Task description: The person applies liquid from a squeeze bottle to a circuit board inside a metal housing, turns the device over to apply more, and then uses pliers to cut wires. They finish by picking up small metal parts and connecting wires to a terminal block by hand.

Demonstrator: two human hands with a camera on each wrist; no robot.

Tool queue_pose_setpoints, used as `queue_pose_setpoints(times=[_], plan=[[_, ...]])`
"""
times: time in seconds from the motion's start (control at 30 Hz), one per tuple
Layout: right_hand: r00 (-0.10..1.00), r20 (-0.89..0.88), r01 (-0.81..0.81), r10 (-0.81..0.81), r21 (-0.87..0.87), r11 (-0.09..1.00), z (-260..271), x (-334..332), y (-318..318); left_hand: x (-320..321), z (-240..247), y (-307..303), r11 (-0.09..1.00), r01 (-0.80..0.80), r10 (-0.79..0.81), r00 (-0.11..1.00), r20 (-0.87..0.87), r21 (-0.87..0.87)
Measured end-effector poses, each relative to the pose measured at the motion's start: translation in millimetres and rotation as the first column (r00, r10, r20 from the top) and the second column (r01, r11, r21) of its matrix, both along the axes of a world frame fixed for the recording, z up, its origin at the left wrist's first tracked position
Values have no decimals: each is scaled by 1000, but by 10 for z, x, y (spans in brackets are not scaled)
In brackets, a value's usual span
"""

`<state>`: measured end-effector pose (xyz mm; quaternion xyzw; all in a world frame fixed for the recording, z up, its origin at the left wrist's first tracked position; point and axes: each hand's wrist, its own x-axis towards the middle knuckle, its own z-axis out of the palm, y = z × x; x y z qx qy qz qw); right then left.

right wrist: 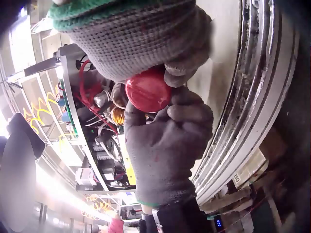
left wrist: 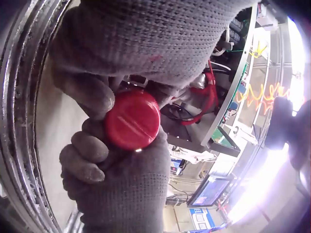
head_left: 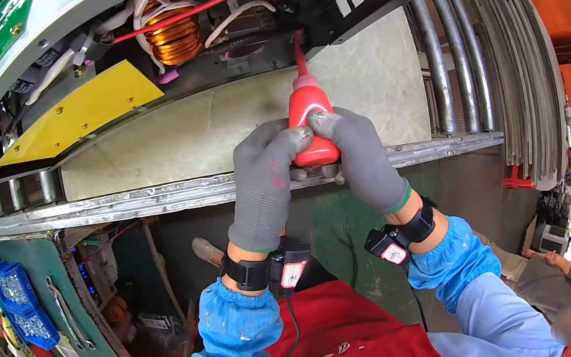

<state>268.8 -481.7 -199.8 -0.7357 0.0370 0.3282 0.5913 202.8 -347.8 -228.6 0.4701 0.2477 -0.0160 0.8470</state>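
Both grey-gloved hands grip a red squeeze bottle (head_left: 309, 111), its thin nozzle pointing at the lower inner edge of a metal cabinet (head_left: 210, 78) full of electronics. The left hand (head_left: 262, 174) holds the bottle from the left, the right hand (head_left: 366, 158) from the right, with both thumbs on its near side. From the left wrist view, the round red base (left wrist: 132, 119) shows between the left hand (left wrist: 146, 39) and right hand (left wrist: 129, 184). In the right wrist view the base (right wrist: 148, 90) sits between the right hand (right wrist: 131, 39) and left hand (right wrist: 167, 150). The nozzle tip's exact contact is unclear.
Below the cabinet lies a pale board (head_left: 147, 152) on a roller conveyor with a metal rail (head_left: 118, 206). Blue bins of small parts (head_left: 15, 288) stand at the left. Stacked panels (head_left: 523, 73) stand at the right, and another person (head_left: 552, 282) is at the lower right.
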Motion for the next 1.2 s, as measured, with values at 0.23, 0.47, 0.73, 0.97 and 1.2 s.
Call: queue_pose_setpoints(times=[0.23,0.47,0.73,0.97,1.2], plan=[[994,-104,22,-24,-18,1000,112,-23,47,5,12,-2,999,-39,39,999,6,-10],[996,-12,87,-86,119,989,26,3,158,39,107,8,992,-104,102,994,27,67],[996,4,87,-88,51,995,-23,262,321,292,45,169,992,-107,107,994,-6,73],[990,9,140,-141,51,989,-12,313,395,401,111,229,987,-64,66,998,-14,149],[977,-87,207,-195,163,965,20,180,403,347,166,275,990,-27,34,998,-49,136]])
